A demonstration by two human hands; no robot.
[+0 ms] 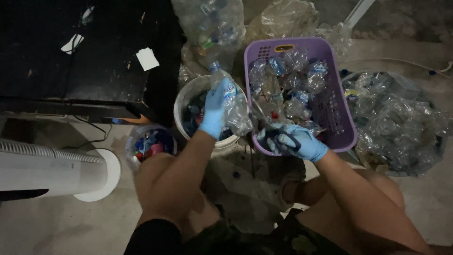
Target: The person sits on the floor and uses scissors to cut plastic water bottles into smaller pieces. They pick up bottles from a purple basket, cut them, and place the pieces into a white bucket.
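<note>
White fan (52,170): cut off by the left edge; only the base and part of the column show. Black cabinet (85,52): top and left portions out of frame. White bucket (188,101): contents partly hidden behind the left hand (213,111) and its clear bottle (231,101); they cannot be identified in the dim light. Scissors (278,137): handles mostly concealed inside the right hand (295,141). Bag of crushed plastic (401,123): individual pieces indistinct. Small tub of caps (150,144): items too small to distinguish.
</note>
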